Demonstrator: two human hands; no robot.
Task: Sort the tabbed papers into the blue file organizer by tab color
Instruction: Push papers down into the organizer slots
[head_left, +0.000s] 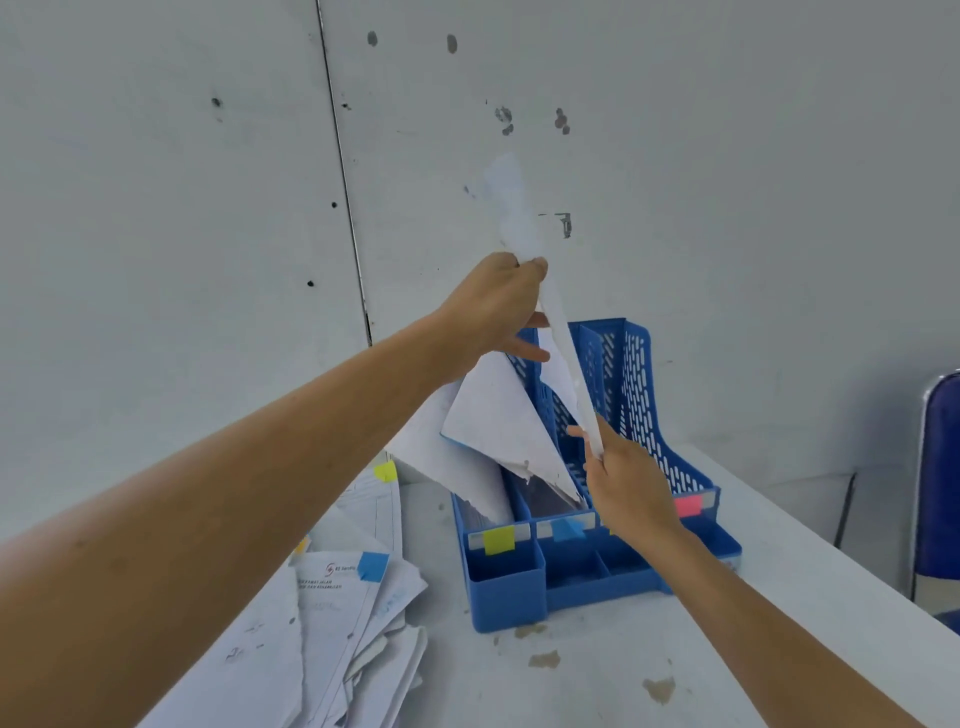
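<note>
Paper, one white sheet (511, 208) seen almost edge-on, is stretched at a slant above the blue plastic slotted file organizer (639, 395), which stands near the far edge of the white table (597, 691), close to the grey wall (156, 208). The left hand (498, 306) pinches the sheet partway up, thumb on top and fingers curled beneath, while the right hand (623, 483) grips its lower end just over the organizer's slots; whether that end sits above the middle or the right slot I cannot tell. The organizer's front rail carries a yellow label (498, 539) at the left slot, a blue label (566, 530) at the middle and a pink label (688, 505) at the right. Filed white sheets (493, 431) lean out of the organizer's left side, tipped leftward. A loose pile of printed papers (353, 613) lies along the table's left edge, showing a blue sticky tab (373, 565) and a yellow sticky tab (385, 472). A dark blue chair back (940, 493) stands beyond the table's right edge
</note>
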